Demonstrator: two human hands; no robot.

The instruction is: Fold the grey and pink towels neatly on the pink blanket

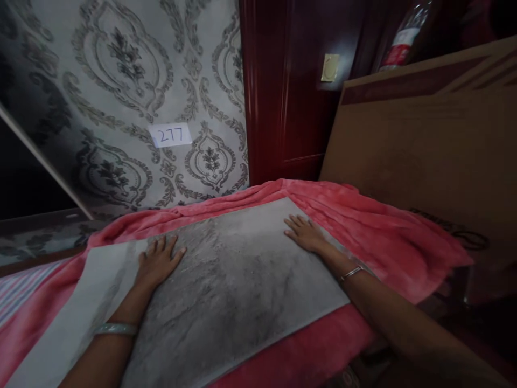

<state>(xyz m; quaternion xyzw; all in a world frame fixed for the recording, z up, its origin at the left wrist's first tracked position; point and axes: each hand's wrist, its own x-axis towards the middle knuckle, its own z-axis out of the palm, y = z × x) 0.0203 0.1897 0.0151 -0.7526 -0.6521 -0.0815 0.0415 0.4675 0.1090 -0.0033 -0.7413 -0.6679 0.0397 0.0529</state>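
Note:
A large flat grey sheet with a marbled, stone-like pattern (242,280) lies across a pink plush blanket (388,237). A paler strip runs along its left side. Flat on the sheet's left part rests my left hand (159,261), fingers spread, with a pale green bangle (116,328) on the wrist. My right hand (305,233) lies palm down near the far right edge of the sheet, its fingers stretched out. That wrist wears a thin silver bracelet (351,273). Neither hand grips anything.
Behind the blanket stands a patterned wall with a paper label reading 277 (170,134). A dark red wooden panel (266,97) adjoins it. At right leans a big cardboard box (428,134), with a plastic bottle (404,43) behind it. Striped cloth (24,288) shows at left.

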